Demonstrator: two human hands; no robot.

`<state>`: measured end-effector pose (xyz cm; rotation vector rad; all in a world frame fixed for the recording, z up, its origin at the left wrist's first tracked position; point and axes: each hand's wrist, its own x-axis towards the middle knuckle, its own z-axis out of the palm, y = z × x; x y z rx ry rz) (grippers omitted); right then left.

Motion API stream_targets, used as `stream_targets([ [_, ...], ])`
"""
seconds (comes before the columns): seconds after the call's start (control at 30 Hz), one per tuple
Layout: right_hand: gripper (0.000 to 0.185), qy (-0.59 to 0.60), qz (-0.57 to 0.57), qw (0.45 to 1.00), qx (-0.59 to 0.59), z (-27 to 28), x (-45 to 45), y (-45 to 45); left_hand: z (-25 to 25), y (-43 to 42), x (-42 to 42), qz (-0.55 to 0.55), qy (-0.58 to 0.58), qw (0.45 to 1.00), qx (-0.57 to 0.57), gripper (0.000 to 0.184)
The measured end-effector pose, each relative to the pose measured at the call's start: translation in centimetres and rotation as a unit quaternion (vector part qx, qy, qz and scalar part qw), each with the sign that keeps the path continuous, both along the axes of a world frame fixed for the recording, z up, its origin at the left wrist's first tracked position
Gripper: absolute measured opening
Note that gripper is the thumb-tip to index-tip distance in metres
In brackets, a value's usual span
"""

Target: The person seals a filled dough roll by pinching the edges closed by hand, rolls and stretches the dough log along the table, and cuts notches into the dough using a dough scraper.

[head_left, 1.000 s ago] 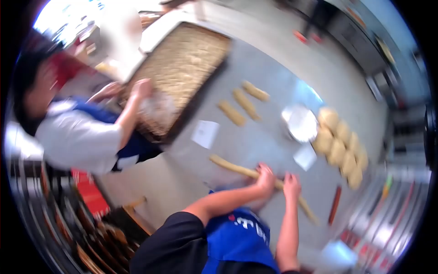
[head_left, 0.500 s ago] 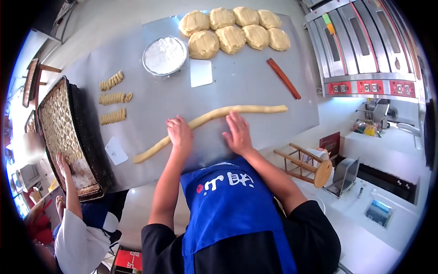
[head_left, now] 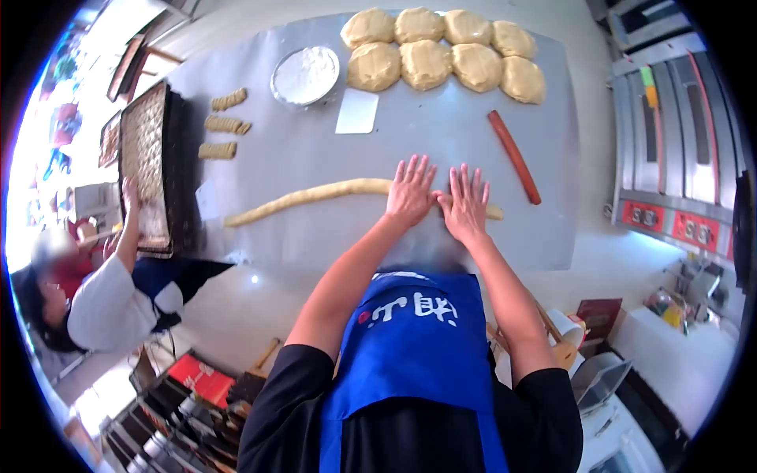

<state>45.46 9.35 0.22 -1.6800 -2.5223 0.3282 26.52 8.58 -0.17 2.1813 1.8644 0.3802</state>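
Note:
A long rope of dough (head_left: 315, 193) lies across the metal table, its left end tapering toward me. My left hand (head_left: 411, 193) is flat on the rope right of its middle, fingers stretched out and slightly spread. Beside it my right hand (head_left: 465, 203) also lies flat over the rope, the thumbs of both hands nearly touching. Under the two palms part of the dough is hidden; its right end shows just past my right hand. Neither hand grasps anything.
Several big dough balls (head_left: 423, 65) sit at the back. Nearby are a bowl of white flour (head_left: 306, 76), a white scraper (head_left: 357, 111) and a reddish-brown stick (head_left: 514, 157). Sliced dough pieces (head_left: 228, 124) lie left, by a black tray (head_left: 167, 173) where another person's hand (head_left: 130, 195) rests.
Both my hands have come together toward the rope's right part and now lie flat on it. The rope has shifted and its curve is different. My view has turned.

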Motion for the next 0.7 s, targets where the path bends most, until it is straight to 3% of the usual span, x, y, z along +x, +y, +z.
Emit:
stream_targets([
  [0.1, 0.076, 0.015, 0.086, 0.996, -0.024, 1.3, 2.1, -3.2, -0.5, -4.1, 0.2, -0.001, 0.011, 1.0, -0.019, 0.067],
  [0.2, 0.076, 0.004, 0.103, 0.994, -0.027, 1.9, 3.4, -6.9, -0.4, -8.3, 0.1, -0.036, 0.012, 0.998, -0.055, 0.068],
  [0.27, 0.076, -0.002, 0.104, 0.994, -0.017, 0.8, 3.2, -6.6, -1.5, -8.6, 0.0, -0.053, 0.048, 0.997, -0.015, 0.072],
  [0.53, 0.08, -0.023, -0.065, 0.993, 0.1, -0.3, 0.7, 6.9, -1.1, 5.7, 0.0, 0.061, -0.005, 0.997, 0.044, 0.087],
  [0.7, 0.079, -0.05, -0.067, 0.994, 0.068, -0.5, 1.3, 4.2, -0.6, 1.3, 1.0, 0.086, 0.001, 0.996, -0.008, 0.088],
])
